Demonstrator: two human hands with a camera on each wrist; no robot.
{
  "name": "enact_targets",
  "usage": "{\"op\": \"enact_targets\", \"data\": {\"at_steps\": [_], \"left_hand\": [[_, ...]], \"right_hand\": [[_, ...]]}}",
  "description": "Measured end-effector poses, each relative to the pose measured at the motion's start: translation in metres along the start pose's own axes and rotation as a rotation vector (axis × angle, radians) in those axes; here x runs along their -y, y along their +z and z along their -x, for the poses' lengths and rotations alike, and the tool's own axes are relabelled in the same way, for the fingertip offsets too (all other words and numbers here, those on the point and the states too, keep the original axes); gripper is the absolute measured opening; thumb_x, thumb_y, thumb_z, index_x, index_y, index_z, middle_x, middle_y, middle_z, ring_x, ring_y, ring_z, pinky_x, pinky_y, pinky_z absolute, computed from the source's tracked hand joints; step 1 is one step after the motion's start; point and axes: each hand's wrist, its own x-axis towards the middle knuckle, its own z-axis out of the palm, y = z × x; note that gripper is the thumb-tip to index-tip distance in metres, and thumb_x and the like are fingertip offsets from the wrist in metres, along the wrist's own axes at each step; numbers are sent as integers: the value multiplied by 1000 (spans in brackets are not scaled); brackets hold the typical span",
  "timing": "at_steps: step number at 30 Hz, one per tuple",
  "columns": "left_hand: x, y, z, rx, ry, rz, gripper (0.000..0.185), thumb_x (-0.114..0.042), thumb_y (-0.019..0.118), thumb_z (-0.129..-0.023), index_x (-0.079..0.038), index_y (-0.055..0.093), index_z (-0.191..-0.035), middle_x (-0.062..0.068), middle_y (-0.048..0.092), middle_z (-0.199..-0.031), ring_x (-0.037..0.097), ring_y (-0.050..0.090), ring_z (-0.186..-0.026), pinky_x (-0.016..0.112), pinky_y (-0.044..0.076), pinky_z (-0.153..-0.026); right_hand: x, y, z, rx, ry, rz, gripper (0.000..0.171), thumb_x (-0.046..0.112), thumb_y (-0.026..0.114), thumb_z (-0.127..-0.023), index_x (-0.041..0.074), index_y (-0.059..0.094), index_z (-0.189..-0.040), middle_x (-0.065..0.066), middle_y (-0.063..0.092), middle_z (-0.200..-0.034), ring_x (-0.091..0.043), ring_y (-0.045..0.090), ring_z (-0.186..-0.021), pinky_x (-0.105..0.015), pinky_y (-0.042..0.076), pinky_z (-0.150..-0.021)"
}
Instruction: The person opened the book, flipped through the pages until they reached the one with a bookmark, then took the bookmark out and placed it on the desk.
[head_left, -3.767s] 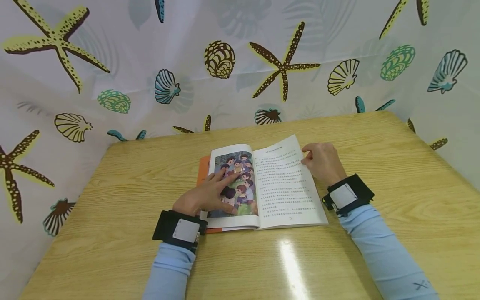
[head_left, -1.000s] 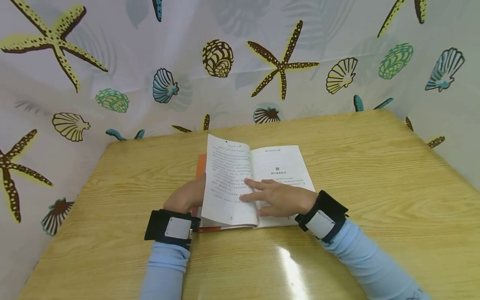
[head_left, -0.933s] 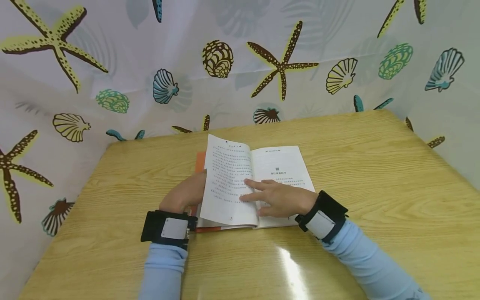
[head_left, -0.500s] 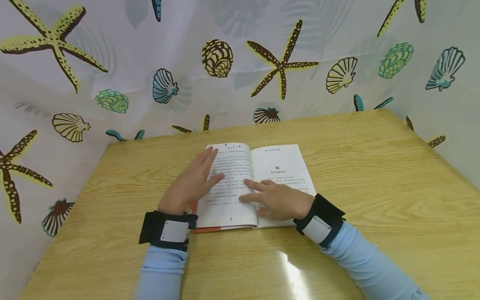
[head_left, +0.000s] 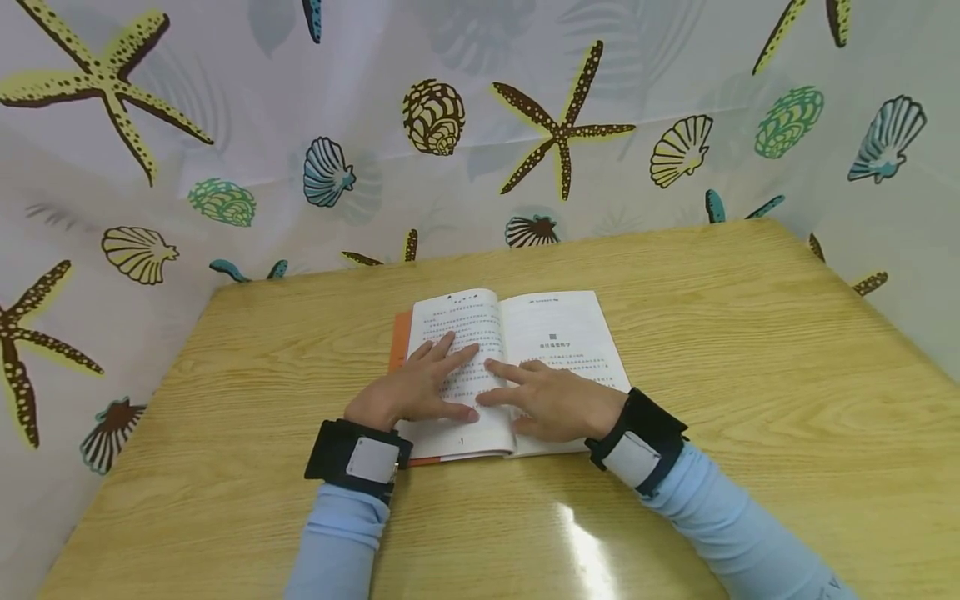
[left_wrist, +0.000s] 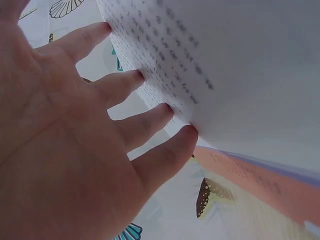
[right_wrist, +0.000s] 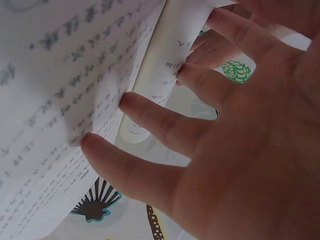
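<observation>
An open book with printed text on both pages lies on the wooden table, its orange cover edge showing at the left. My left hand rests on the left page with fingers spread. In the left wrist view its fingertips touch the paper. My right hand lies across the lower part of the book, its fingers reaching over the centre fold onto the left page. The right wrist view shows those spread fingertips on the paper near the fold. Neither hand grips anything.
The wooden table extends around the book on all sides. A pale cloth printed with starfish and shells hangs behind the table and along its sides. Black straps with pale plates circle both wrists.
A page has turned from right to left since the earliest frame. My left hand came from behind that page and now lies on top of it. The right hand has stayed nearly still lately.
</observation>
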Motion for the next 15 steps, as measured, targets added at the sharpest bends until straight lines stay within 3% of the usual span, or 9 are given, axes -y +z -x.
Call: {"op": "enact_targets", "data": {"at_steps": [8,15], "left_hand": [[-3,1,-3,12,-20,-7,96,-45,77,-89,-19,23,-163,15,6,-169,46,7,-152,69,23,-112],[-1,4,-4,-13,20,-6,96,-45,76,-89,-12,23,-163,18,9,-168,49,10,-151,67,22,-114]], "right_hand": [[-6,-2,1,10,16,-56,46,13,63,-100,12,56,-146,-17,32,-162,-49,44,-135,-57,42,-106],[-36,-8,1,67,183,-256,62,21,62,-100,3,39,-155,-22,22,-164,-44,25,-148,-55,23,-119]]}}
